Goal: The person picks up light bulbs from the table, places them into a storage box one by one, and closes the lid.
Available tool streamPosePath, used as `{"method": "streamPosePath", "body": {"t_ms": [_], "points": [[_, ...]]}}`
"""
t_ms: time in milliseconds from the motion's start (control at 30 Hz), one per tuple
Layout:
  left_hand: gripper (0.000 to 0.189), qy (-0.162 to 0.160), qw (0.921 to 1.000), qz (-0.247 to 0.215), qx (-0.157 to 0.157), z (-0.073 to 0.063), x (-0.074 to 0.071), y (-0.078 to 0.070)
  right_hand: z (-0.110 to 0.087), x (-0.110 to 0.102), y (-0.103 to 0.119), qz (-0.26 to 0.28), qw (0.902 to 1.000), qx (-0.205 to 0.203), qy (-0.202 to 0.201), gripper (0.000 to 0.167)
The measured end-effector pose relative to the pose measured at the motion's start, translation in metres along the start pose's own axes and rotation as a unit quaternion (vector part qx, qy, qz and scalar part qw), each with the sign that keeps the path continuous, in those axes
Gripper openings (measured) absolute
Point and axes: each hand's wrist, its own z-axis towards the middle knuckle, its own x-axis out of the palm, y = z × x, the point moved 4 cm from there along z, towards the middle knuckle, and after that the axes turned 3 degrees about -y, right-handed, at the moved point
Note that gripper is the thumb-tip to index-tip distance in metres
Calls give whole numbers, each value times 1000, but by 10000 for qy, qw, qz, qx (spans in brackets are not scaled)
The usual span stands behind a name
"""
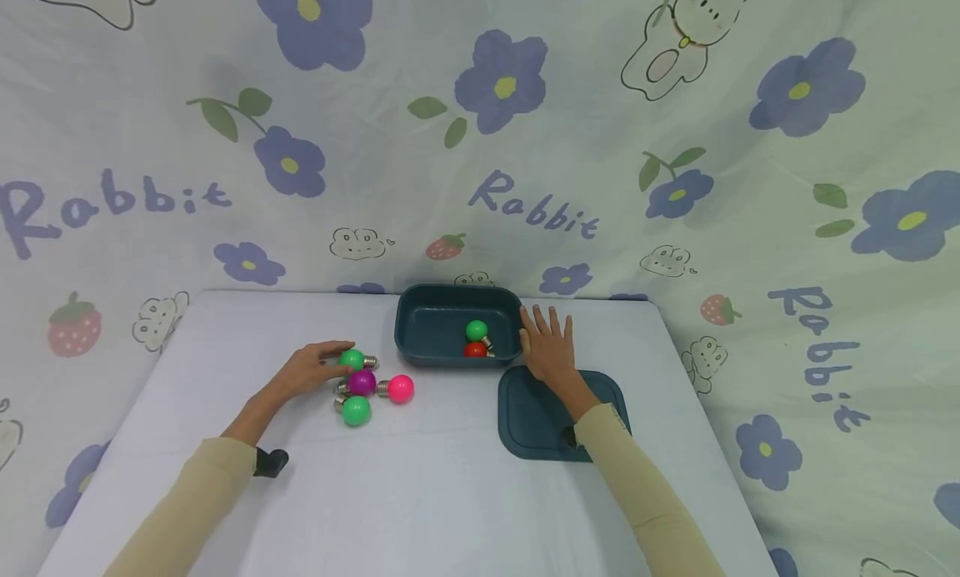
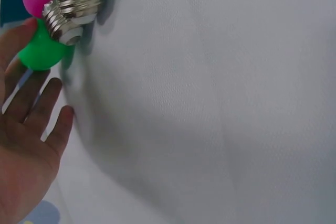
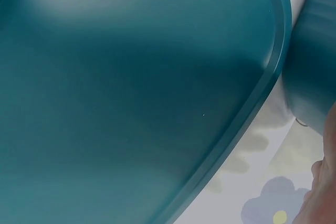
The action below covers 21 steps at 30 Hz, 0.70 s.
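My left hand (image 1: 306,370) has its thumb and forefinger around a green light bulb (image 1: 351,358) at the far end of a small group. The left wrist view shows the same green bulb (image 2: 42,51) between thumb and forefinger, the other fingers spread. Close by lie a purple bulb (image 1: 363,383), a pink bulb (image 1: 401,388) and another green bulb (image 1: 356,411). A dark teal box (image 1: 459,362) holds a green bulb (image 1: 476,330) and a red bulb (image 1: 475,350). My right hand (image 1: 549,350), fingers straight, lies against the box's right end.
A dark teal lid (image 1: 528,418) lies flat on the white table (image 1: 420,502), partly beneath my right forearm. Behind the table hangs a cloth (image 1: 405,168) printed with flowers and rabbits.
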Motion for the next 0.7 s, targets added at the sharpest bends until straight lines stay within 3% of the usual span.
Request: {"method": "streamPosePath", "body": {"t_ms": [700], "points": [[56, 77, 9999, 72, 7, 0, -1, -3, -1, -1, 0, 47, 9999, -37, -90, 54]]}}
